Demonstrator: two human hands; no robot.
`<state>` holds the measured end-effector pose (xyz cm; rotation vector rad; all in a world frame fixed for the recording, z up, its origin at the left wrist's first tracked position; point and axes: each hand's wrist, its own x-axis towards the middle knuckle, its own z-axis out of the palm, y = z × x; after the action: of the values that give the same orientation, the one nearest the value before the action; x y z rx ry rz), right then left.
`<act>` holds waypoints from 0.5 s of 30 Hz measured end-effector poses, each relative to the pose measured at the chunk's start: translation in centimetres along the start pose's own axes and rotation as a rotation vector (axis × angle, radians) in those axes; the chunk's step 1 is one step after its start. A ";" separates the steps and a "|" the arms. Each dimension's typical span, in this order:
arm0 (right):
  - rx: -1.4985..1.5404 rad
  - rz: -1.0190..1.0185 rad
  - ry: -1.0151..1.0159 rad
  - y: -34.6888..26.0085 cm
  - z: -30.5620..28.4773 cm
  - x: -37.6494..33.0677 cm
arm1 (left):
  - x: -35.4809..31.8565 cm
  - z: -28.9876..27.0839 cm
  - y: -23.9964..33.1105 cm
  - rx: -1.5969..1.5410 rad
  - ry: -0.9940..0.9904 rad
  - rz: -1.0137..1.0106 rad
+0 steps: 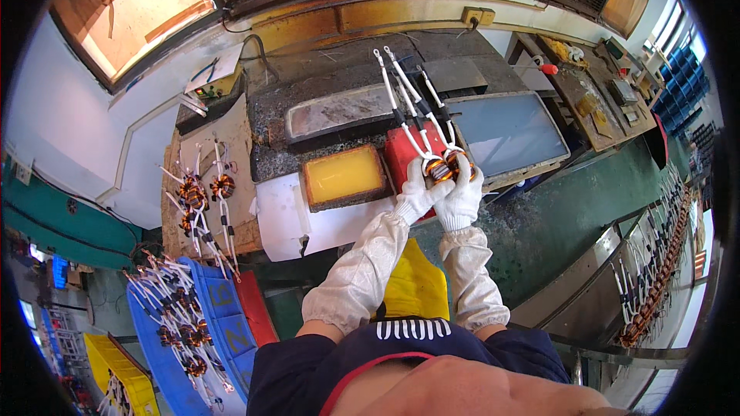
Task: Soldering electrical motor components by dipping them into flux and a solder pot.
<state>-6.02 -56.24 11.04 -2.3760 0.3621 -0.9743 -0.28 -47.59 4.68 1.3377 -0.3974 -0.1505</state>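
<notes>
Clamping the wound coil between gloved fingers at the right edge of the red block, the left hand and right hand could, if their 2-handed grip loosens, let its white leads swing into the grey tray.

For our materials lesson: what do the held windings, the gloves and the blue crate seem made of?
Windings: probably copper wire, shiny, judging by orange strands. Gloves: likely fabric, matte, white and softly creased. Blue crate: probably plastic, satin, with smooth solid-coloured walls.
</notes>
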 end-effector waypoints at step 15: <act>-0.005 -0.028 0.010 0.0 -0.1 0.0 | 0.1 -0.2 -0.6 0.002 -0.001 -0.023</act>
<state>-6.09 -56.26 11.14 -2.3876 0.3365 -0.9991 -0.06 -47.53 4.08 1.3442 -0.3829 -0.1698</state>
